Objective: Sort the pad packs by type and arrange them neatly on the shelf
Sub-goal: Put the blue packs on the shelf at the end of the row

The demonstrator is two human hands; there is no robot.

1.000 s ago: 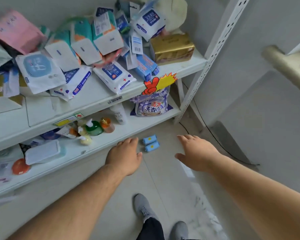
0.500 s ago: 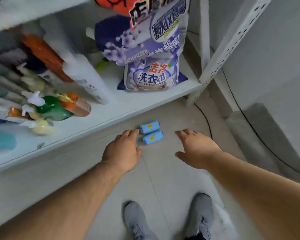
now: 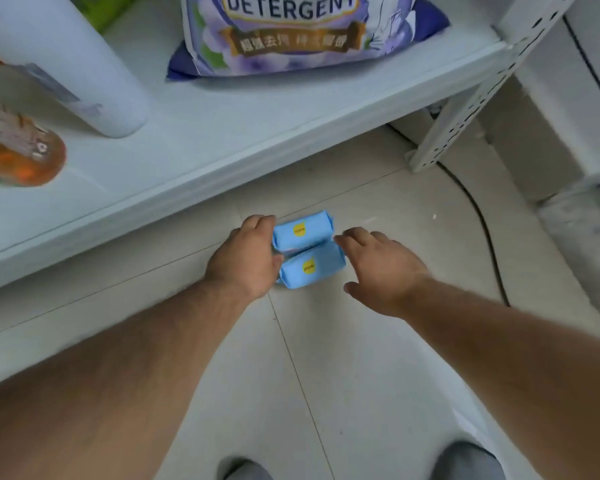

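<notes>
At about 9 o'clock an orange-tinted bottle (image 3: 18, 157) lies on the white shelf (image 3: 222, 133), and at 10 o'clock a white bottle (image 3: 84, 71) lies tilted beside it. At 12 o'clock a purple detergent bag (image 3: 291, 32) stands on the same shelf board. The perforated shelf upright (image 3: 471, 98) runs down at 2 o'clock to the tiled floor (image 3: 326, 358), with a black cable (image 3: 482, 223) trailing past its foot.

Near the centre, two blue pad packs lie on the floor side by side and touching: the far pack (image 3: 302, 230) and the near pack (image 3: 309, 268), each with a yellow round sticker. The left hand (image 3: 246, 258) is against their left ends, fingers curled at the far pack's end; whether it truly grips is hard to tell, as the fingertips are hidden. The right hand (image 3: 381, 268), at 3 o'clock of the packs, is spread and relaxed, its fingertips just at their right ends, holding nothing. Grey shoes (image 3: 465, 459) show at 6 o'clock.
</notes>
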